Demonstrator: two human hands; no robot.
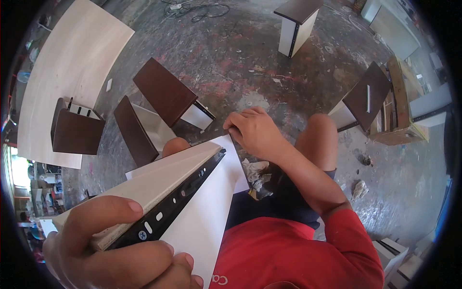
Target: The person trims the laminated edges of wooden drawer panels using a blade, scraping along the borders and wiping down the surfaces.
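A white drawer (207, 212) with a thin dark-edged front panel lies tilted across my lap. Along its side runs a black metal drawer slide (185, 190), with a screw seated near its closer end. My left hand (120, 241) is wrapped around the near end of the drawer, thumb and fingers on both sides of the slide. At the far end, my right hand (255, 132) has its fingers curled at the front panel's corner, gripping that edge. The panel's outer face and part of the right fingertips are hidden.
Brown-fronted drawers stand on the floor, one (166, 91) ahead, one (298, 24) farther off and one (361, 101) at the right beside a cardboard box (402, 130). A pale plywood sheet (67, 62) lies left, carrying another drawer (79, 130). Crumpled paper (257, 173) lies near my knee.
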